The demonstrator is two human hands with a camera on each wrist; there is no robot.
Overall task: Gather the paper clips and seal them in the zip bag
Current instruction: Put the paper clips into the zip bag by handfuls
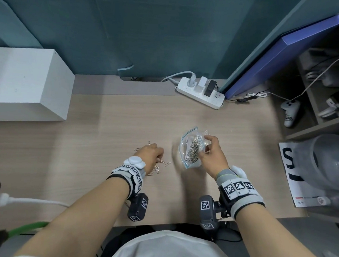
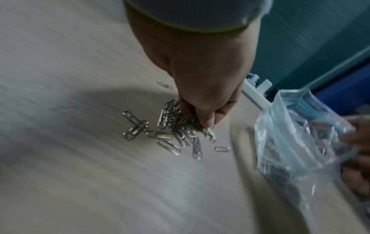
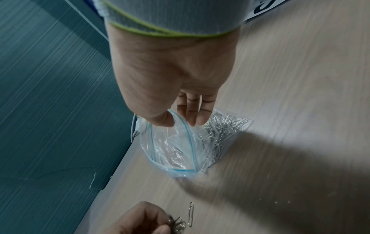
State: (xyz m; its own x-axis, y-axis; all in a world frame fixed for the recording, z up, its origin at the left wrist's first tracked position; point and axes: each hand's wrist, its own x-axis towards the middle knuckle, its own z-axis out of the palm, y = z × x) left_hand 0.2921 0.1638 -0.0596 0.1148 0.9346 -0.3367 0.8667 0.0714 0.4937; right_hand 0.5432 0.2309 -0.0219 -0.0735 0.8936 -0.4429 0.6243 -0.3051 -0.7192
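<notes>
Several paper clips (image 2: 180, 125) pinched in left fingers (image 2: 206, 120), right fingers (image 3: 192, 114) clamped on zip bag (image 3: 180, 150) mouth, wrist-view only

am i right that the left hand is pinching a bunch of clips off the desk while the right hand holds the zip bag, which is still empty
Not quite: the zip bag is not empty. The head view and the right wrist view show a pile of paper clips already inside it. The rest holds: the left hand pinches a bunch of clips off the desk, and the right hand holds the bag.

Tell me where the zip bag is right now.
In the head view the zip bag is right of centre on the desk, held open by the right hand, with the loose paper clips to its left.
</notes>
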